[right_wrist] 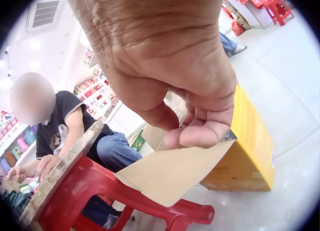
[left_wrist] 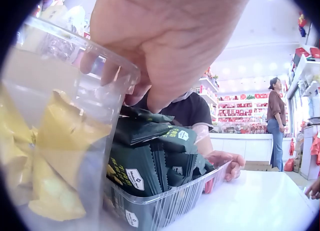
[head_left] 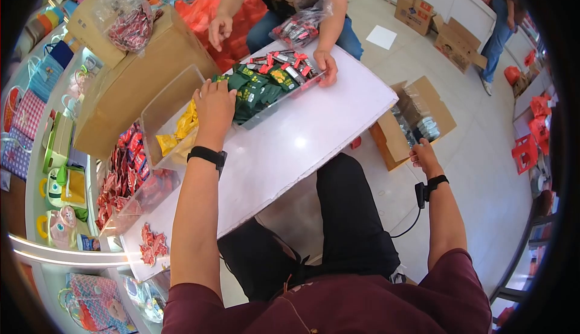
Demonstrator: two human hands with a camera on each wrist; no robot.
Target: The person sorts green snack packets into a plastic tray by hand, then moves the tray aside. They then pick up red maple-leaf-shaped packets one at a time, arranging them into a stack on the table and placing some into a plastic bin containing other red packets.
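Observation:
My left hand (head_left: 215,107) reaches down where a clear tub of yellow packets (head_left: 184,122) meets a clear tray of dark green packets (head_left: 257,95). In the left wrist view, the thumb points down at the top green packets (left_wrist: 145,161), and the other fingers sit behind the tub's rim (left_wrist: 127,73); what lies between them is hidden. My right hand (head_left: 426,156) is low on the right at an open cardboard box (head_left: 389,138) holding silvery packs (head_left: 428,127). Its fingers are loosely bent above a box flap (right_wrist: 175,173), with nothing seen between them.
Across the white table (head_left: 284,159) another person's hand (head_left: 326,68) touches the tray's end. Red packets (head_left: 127,177) fill a bin at left, beside a large carton (head_left: 139,86). A red stool (right_wrist: 95,191) stands under the table edge. More cartons (head_left: 414,11) are on the floor.

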